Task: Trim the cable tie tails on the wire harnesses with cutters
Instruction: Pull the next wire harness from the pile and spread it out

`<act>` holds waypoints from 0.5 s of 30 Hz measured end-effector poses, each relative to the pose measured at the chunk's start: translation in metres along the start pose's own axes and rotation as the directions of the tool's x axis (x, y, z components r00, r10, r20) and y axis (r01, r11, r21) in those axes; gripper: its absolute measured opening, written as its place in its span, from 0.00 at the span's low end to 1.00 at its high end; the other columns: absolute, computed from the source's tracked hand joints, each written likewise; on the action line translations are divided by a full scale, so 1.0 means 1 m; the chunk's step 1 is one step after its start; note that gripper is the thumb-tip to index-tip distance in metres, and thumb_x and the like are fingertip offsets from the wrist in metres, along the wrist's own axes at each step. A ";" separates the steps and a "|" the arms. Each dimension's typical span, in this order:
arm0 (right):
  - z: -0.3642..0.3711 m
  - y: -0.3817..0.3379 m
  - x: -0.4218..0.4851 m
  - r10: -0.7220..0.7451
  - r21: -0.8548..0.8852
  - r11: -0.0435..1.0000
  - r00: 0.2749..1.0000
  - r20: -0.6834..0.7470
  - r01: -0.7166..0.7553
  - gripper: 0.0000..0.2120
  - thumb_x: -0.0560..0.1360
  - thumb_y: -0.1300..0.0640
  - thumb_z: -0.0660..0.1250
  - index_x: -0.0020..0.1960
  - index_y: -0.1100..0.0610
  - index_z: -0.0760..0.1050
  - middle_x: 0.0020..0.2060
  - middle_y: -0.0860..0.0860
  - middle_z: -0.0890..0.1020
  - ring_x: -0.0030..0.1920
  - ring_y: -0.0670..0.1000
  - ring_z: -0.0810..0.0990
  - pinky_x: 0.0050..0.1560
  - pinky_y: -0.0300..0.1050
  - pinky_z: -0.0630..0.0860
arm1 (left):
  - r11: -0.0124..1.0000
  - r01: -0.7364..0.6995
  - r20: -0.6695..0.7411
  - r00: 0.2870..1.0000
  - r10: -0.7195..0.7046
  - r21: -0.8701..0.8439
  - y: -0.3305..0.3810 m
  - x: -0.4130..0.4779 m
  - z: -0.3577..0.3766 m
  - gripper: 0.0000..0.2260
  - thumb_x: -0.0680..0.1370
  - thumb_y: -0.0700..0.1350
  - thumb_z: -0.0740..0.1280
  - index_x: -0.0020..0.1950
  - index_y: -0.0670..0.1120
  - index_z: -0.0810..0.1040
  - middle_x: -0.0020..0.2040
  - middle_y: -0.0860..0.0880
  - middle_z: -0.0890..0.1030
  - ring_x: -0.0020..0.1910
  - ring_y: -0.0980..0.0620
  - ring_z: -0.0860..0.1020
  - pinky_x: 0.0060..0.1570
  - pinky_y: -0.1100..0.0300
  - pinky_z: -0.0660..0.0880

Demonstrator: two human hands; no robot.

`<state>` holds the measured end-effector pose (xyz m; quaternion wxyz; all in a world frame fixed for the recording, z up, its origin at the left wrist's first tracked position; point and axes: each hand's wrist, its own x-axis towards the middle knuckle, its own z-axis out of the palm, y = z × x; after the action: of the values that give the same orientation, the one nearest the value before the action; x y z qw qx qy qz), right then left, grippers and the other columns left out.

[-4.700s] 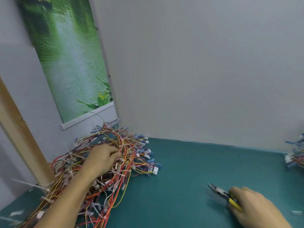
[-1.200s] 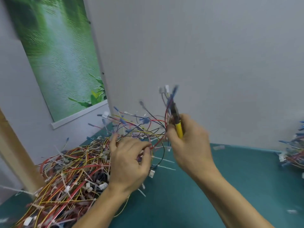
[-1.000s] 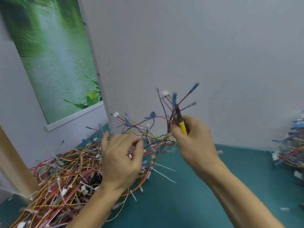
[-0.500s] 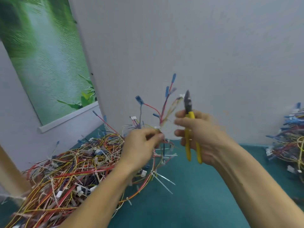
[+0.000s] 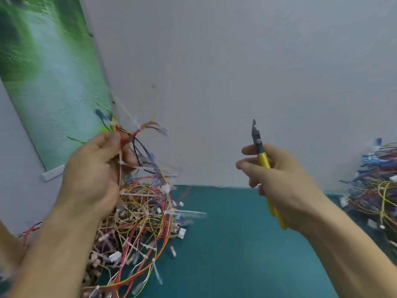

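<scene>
Nearest you, the teal bench (image 5: 236,254) lies bare between your forearms, which leaves room to bring both hands together. On its left sits the tangled heap of red, yellow and blue wire harnesses (image 5: 137,229), with white tie tails sticking out. A second heap (image 5: 378,190) sits at the right edge, probably the finished ones. Your left hand (image 5: 94,175) has its grip closed round one multicoloured harness (image 5: 139,145), held above the heap so its long white cable tie tail (image 5: 126,112) stands free against the far grey wall panel (image 5: 236,61). Your right hand (image 5: 277,179) grips the yellow-handled cutters (image 5: 261,155), nose up and well apart from the harness. I cannot tell whether the blades are parted. The way leftward to the tail looks unobstructed.
</scene>
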<state>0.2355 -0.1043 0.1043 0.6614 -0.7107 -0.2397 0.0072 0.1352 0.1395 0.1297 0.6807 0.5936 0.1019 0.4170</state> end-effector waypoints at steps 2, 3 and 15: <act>0.003 0.004 -0.003 0.001 -0.044 0.999 1.000 0.013 0.000 0.07 0.75 0.57 0.69 0.50 0.47 0.76 0.40 0.46 0.83 0.29 0.40 0.75 0.31 0.35 0.72 | 0.985 0.051 -0.014 0.999 -0.049 0.165 -0.004 0.002 0.003 0.12 0.81 0.39 0.60 0.38 0.46 0.75 0.31 0.49 0.72 0.20 0.58 0.68 0.26 0.63 0.68; 0.004 0.006 -0.005 0.006 -0.048 0.999 1.000 0.028 -0.004 0.07 0.75 0.57 0.69 0.50 0.47 0.76 0.40 0.45 0.83 0.29 0.40 0.75 0.31 0.36 0.72 | 0.974 0.087 -0.012 0.996 -0.086 0.210 -0.004 0.001 0.001 0.11 0.80 0.40 0.61 0.37 0.45 0.75 0.31 0.49 0.70 0.19 0.59 0.66 0.24 0.65 0.65; 0.004 0.022 -0.017 0.102 -0.039 0.994 0.992 0.080 -0.099 0.06 0.76 0.56 0.68 0.51 0.47 0.76 0.40 0.46 0.83 0.28 0.39 0.74 0.28 0.30 0.70 | 0.966 -0.244 0.056 0.969 0.239 0.092 0.006 0.007 0.000 0.17 0.82 0.40 0.58 0.35 0.49 0.76 0.28 0.54 0.71 0.24 0.57 0.65 0.28 0.61 0.67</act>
<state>0.2266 -0.1072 0.0780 0.6373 -0.7324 -0.2305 0.0655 0.1374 0.1443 0.1373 0.5971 0.6433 0.0340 0.4781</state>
